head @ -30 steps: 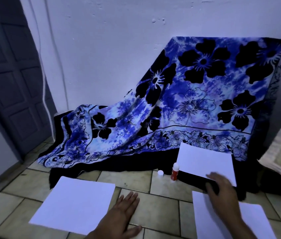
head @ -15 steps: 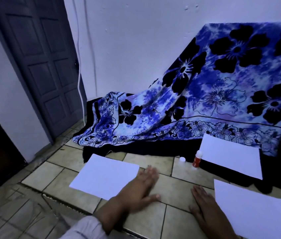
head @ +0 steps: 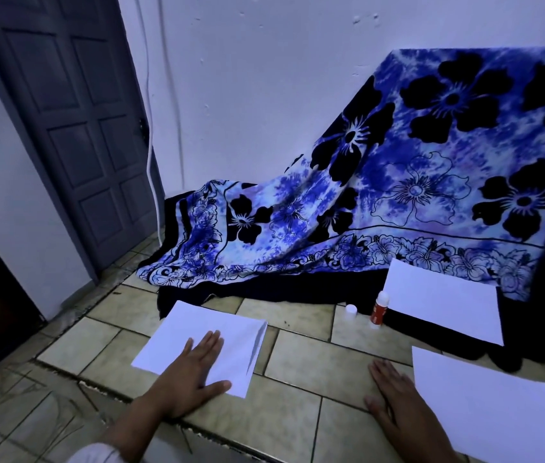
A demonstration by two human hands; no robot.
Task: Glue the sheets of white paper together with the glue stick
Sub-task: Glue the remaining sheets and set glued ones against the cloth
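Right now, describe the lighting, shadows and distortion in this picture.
Head view: dim, blue-tinted light, no glare; the wide lens makes the door lean; the lifted edge of the left sheet under the left hand throws a dark shadow; the glue stick looks fairly sharp.

Three matt white paper sheets (head: 441, 302), smooth; glossy beige ceramic floor tiles (head: 298, 362); soft blue floral printed cloth (head: 415, 195); red plastic glue stick (head: 379, 310); grey panelled wooden door (head: 74, 128)
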